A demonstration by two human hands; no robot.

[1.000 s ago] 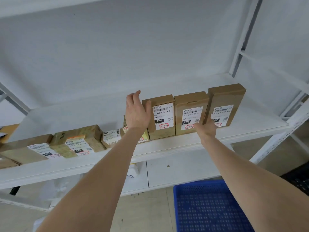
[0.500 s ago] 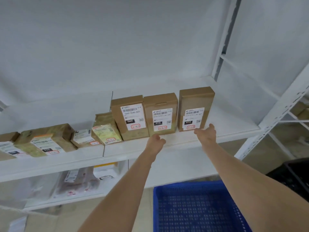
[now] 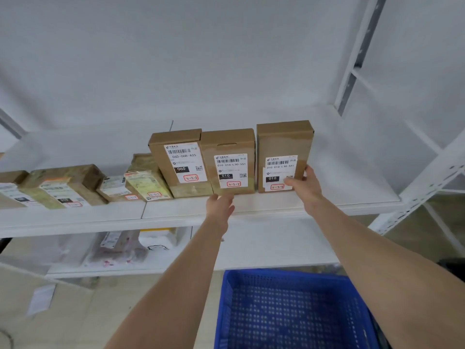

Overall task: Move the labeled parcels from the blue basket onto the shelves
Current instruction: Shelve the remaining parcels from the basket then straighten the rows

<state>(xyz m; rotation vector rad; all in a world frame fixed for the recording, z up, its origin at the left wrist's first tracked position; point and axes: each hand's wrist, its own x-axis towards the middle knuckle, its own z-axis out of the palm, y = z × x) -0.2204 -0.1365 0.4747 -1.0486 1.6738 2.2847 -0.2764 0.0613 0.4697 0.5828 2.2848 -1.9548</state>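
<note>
Three labeled cardboard parcels stand upright on the white shelf (image 3: 339, 197): a 060 parcel (image 3: 176, 157), a middle 010 parcel (image 3: 230, 147) touching it, and a right 010 parcel (image 3: 284, 142) a small gap away. My right hand (image 3: 307, 185) holds the right parcel's lower right corner, thumb on the label, fingers along the side. My left hand (image 3: 220, 206) touches the bottom front edge of the middle parcel with its fingertips. The blue basket (image 3: 276, 274) sits below; no parcel shows in its visible part.
Several taped parcels (image 3: 63, 183) lie flat on the shelf to the left. The lower shelf holds plastic mailer bags (image 3: 120, 245). A white perforated upright (image 3: 427, 180) bounds the shelf on the right, with bare board beside the right parcel.
My left hand dropped from the 060 parcel's left side to the middle parcel's base. My right hand shifted right onto the right parcel's corner. The view swung right.
</note>
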